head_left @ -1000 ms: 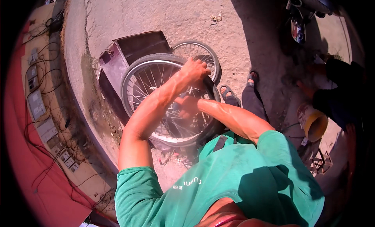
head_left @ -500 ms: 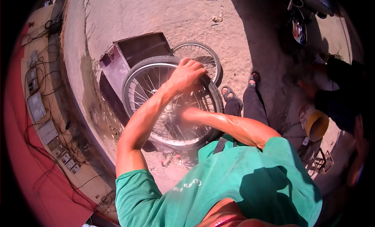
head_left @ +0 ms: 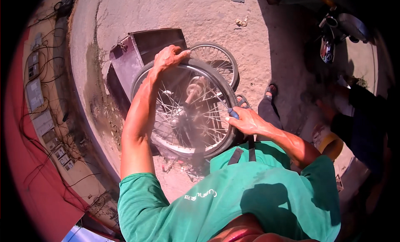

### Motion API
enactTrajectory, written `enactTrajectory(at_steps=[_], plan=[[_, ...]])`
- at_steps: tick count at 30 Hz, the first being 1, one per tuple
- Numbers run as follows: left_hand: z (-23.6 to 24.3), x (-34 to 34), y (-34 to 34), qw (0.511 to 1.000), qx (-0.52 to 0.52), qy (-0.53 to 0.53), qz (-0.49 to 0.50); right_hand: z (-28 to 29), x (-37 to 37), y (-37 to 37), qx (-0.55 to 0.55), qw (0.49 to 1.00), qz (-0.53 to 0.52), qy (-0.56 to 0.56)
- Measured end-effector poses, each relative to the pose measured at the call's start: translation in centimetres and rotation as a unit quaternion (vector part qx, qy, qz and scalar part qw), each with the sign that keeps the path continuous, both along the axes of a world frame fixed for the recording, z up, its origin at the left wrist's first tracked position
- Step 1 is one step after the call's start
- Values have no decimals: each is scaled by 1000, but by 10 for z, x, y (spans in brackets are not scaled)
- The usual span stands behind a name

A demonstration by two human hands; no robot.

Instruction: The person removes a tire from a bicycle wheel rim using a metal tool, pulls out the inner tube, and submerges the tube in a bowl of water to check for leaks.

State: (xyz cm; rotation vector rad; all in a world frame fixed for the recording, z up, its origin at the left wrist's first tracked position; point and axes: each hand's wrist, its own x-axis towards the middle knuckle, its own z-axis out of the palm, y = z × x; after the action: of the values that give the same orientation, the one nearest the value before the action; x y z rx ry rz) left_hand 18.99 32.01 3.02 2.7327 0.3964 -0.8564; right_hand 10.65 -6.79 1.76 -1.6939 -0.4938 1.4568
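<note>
A spoked wheel (head_left: 214,148) with a black tyre stands tilted in front of me, its hub and spokes partly smeared. My left hand (head_left: 170,57) is closed over the tyre's upper edge, thumb pointing right. At the wheel's right side, my right hand (head_left: 246,122) grips a blue-handled tool (head_left: 233,113). A thin shaft seems to run from its handle toward the rim; where the tip lies I cannot make out. Behind the wheel are a second spoked wheel (head_left: 216,45) and a purplish, open box-like cart body (head_left: 125,60).
A sandalled foot (head_left: 272,90) rests right of the wheels. Further right, in shadow, are a person in dark clothes (head_left: 362,121), a yellow round container (head_left: 331,146) and a parked motorbike (head_left: 328,48). Electrical boxes and loose cables line a wall (head_left: 41,121) at the left.
My left hand has moved left along the top of the tyre. My right hand has come out from the spokes to the wheel's right edge, where the blue-handled tool now shows.
</note>
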Motion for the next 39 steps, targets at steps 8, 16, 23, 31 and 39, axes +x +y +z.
enactTrajectory(at_steps=[8, 16, 23, 31, 39], plan=[[-33, 24, -76, 992, 43, 25, -119, -2, 37, -28, 48, 996, -61, -49], [-64, 35, -120, 967, -10, 172, -190, -26, 60, -37, 39, 993, -105, -29], [-81, 30, -143, 967, -47, 150, -202, -48, 83, -31, 51, 997, -18, -63], [-69, 26, -143, 972, -29, 128, -194, -24, 95, -16, 21, 999, 24, -22], [-71, 21, -144, 971, -43, 78, -221, -14, 73, -4, -42, 999, -3, -13]])
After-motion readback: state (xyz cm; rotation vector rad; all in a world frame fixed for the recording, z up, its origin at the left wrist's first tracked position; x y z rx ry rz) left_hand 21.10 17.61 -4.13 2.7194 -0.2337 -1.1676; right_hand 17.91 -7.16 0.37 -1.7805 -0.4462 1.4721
